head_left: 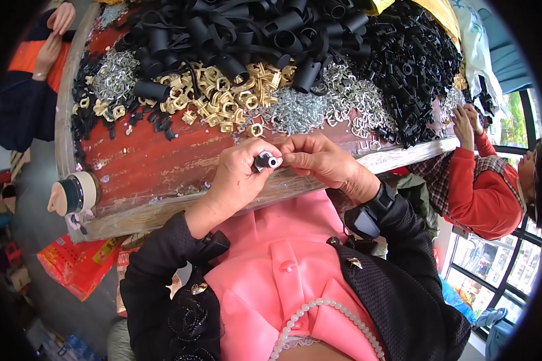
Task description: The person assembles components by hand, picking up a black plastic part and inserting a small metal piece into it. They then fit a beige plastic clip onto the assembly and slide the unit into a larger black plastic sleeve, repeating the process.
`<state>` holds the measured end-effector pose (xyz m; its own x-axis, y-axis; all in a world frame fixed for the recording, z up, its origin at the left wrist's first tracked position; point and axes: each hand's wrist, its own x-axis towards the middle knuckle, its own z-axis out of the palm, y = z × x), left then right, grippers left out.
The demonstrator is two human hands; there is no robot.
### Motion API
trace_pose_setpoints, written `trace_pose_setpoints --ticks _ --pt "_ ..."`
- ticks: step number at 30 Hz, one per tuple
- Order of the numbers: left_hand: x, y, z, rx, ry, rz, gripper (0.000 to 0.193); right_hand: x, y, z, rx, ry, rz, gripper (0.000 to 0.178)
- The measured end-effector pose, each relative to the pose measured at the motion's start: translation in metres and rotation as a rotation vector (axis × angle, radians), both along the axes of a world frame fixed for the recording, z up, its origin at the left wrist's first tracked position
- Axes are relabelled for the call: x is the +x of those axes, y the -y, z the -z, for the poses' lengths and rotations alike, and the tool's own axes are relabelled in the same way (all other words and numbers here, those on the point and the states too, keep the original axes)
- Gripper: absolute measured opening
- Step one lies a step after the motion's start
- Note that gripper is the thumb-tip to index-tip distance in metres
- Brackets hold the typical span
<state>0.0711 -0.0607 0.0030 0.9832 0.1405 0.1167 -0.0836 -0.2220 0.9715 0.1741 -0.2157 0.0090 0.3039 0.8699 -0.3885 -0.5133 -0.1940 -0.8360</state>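
My left hand (235, 171) is closed around a small black tubular part (262, 161), which has a pale ring around a hole at its end. Thumb and fingers of my right hand (326, 161) are pinched together right beside that end. Whatever lies between those fingertips is too small or hidden to tell. Both hands are above the near edge of a worn red table (156, 153). Just beyond them lie a loose beige plastic clip (255, 130) and a heap of small silvery metal pieces (296, 110).
Beige clips (214, 96), black tubes (286, 39), U-shaped metal pieces (358, 117) and small black parts (406, 78) are heaped across the far side. A round container (81, 191) stands at the left corner. Co-workers' hands (465, 125) show at the right and upper left.
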Motion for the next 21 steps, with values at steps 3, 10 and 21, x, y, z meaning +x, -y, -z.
trace_pose_setpoints --ticks 3,10,21 --pt "0.006 0.004 0.002 0.041 0.043 -0.047 0.015 0.001 0.003 0.003 0.025 -0.099 0.044 0.013" --pt "0.016 0.007 0.003 -0.315 -0.234 -0.078 0.007 -0.003 0.002 0.004 0.05 0.275 0.157 0.012" --pt "0.023 -0.001 -0.006 -0.953 -0.511 0.04 0.021 0.011 0.011 -0.014 -0.006 1.052 0.083 0.012"
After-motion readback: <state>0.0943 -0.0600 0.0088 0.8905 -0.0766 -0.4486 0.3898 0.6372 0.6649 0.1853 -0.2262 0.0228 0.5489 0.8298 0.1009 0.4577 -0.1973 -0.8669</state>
